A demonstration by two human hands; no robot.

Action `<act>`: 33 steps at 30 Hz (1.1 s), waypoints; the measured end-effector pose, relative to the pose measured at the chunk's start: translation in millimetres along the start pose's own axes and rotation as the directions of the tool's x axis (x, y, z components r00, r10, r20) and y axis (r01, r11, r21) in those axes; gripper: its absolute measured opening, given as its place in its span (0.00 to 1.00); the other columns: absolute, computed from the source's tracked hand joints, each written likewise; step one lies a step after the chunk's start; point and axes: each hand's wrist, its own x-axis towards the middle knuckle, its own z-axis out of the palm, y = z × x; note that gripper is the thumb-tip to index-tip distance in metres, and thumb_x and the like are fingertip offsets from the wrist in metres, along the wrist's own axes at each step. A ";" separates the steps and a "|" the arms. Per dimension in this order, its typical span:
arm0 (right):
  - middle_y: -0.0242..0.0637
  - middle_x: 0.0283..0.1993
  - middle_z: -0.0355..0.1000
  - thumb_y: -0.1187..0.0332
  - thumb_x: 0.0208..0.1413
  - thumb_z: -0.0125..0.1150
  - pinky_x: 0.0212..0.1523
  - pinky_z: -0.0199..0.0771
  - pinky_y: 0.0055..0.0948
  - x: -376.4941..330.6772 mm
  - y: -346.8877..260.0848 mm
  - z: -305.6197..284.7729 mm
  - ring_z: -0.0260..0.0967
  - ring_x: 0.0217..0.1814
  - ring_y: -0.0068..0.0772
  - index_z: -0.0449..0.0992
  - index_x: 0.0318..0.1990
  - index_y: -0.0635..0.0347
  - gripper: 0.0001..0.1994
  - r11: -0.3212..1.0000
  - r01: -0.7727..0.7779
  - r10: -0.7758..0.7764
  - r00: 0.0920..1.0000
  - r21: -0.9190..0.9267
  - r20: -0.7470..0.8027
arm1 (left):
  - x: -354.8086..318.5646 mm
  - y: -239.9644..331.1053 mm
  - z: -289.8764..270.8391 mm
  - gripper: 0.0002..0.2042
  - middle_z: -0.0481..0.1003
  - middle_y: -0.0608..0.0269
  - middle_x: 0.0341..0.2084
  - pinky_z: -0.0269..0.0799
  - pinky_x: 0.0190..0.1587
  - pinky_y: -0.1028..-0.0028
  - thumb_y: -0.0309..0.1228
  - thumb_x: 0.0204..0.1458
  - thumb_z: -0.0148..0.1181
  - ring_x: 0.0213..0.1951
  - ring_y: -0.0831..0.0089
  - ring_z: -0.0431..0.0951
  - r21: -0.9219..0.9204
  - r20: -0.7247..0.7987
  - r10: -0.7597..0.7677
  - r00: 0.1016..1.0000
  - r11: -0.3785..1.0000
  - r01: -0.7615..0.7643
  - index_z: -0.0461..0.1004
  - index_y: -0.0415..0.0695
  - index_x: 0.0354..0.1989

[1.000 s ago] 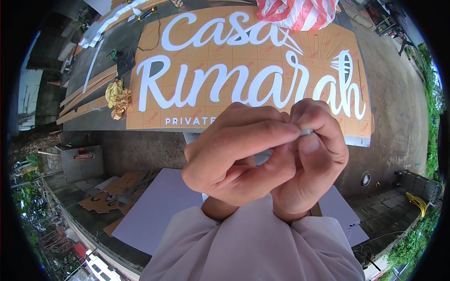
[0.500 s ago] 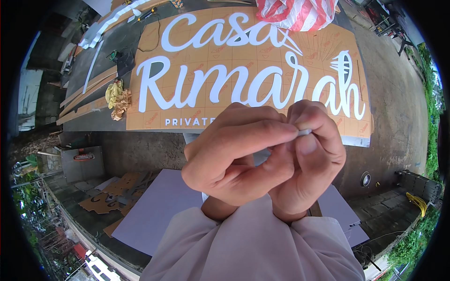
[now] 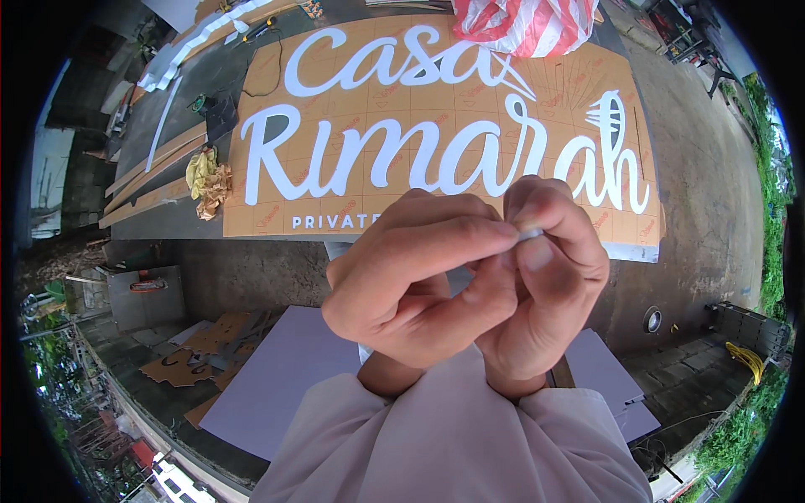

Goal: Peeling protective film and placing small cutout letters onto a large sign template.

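Observation:
Close to the camera, my left hand (image 3: 419, 281) and my right hand (image 3: 553, 281) meet fingertip to fingertip. Pinched between them is a small pale grey-white piece (image 3: 530, 235), mostly covered by the fingers, so its kind cannot be told. The right thumb and forefinger close on it from the right; the left fingertips press at its left end. Beyond the hands, a brown-papered sign board (image 3: 277, 220) with large raised white letters (image 3: 260, 159) lies on a dark table. My hands hide part of its lower edge.
A red-and-white striped plastic bag (image 3: 537, 29) sits at the board's far edge. Wooden strips (image 3: 155, 180), crumpled yellow-brown paper (image 3: 210, 180) and a black tool (image 3: 221, 117) lie to the left. Below are a large white sheet (image 3: 277, 377) and cardboard offcuts (image 3: 218, 335). A yellow coil (image 3: 746, 360) lies far right.
Both hands, still pinching the small piece, have shifted slightly left in the picture. The board also appears a little further left. Nothing has been let go.

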 end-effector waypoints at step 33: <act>0.40 0.37 0.68 0.81 0.50 0.53 0.36 0.65 0.19 14.8 -9.0 2.0 0.64 0.37 0.24 0.72 0.37 0.72 0.07 0.967 -0.150 0.155 0.988 -0.204 0.008 | 11.2 -9.5 -9.0 0.11 0.73 0.58 0.22 0.63 0.28 0.78 0.12 0.31 0.57 0.26 0.71 0.69 0.138 0.050 -0.162 0.986 0.978 0.153 0.72 0.34 0.27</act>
